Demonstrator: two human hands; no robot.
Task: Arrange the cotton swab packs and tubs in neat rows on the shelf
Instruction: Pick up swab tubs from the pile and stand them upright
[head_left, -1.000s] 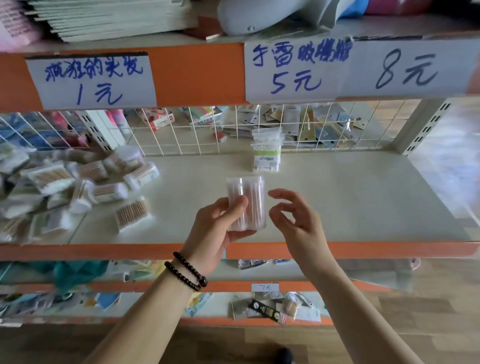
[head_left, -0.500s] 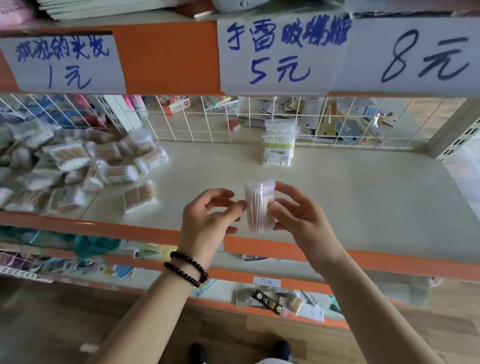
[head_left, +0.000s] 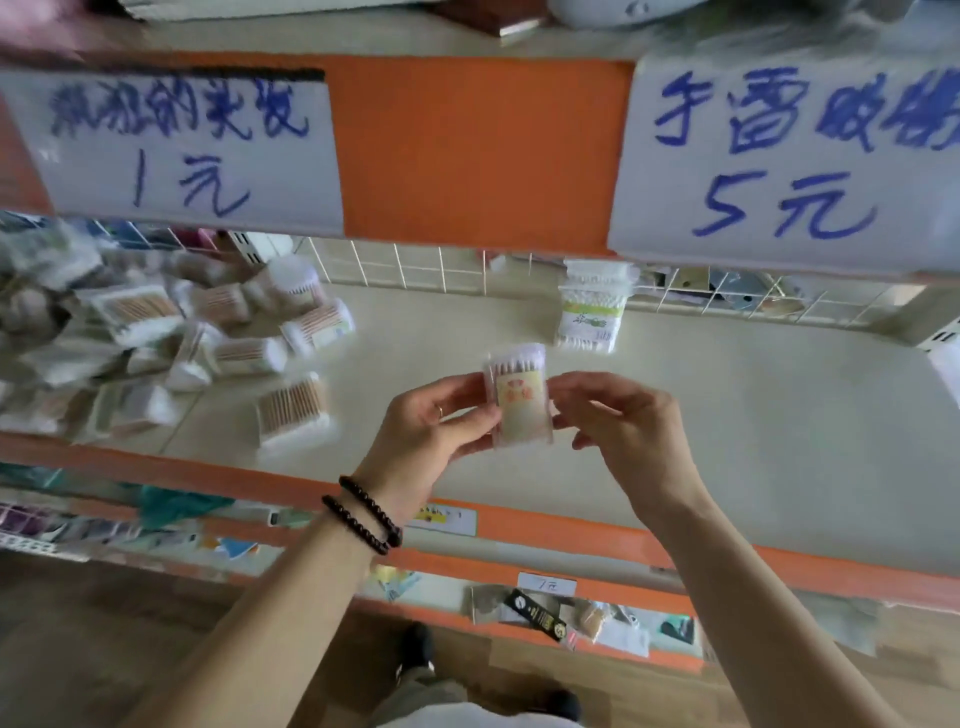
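Note:
A clear tub of cotton swabs (head_left: 521, 397) with a pale yellow label is held upright above the middle of the cream shelf (head_left: 727, 415). My left hand (head_left: 431, 426) grips its left side with thumb and fingers. My right hand (head_left: 618, 421) pinches its right edge with the fingertips. One swab pack (head_left: 592, 312) with a green label stands alone at the back of the shelf, against the wire grid. A loose heap of swab packs and tubs (head_left: 156, 343) lies on the shelf's left part, and one pack (head_left: 293, 410) lies nearest to my hands.
Orange shelf rails run along the front edge (head_left: 675, 551) and overhead, with white handwritten price signs (head_left: 182, 150) taped on. A white wire grid (head_left: 415, 267) closes the back. Lower shelves hold small packaged goods (head_left: 545, 613). The right half of the shelf surface is bare.
The tub has been turned so that its yellow label faces me. Both hands now hold it, where earlier the left hand held it alone. The view has swung to the left.

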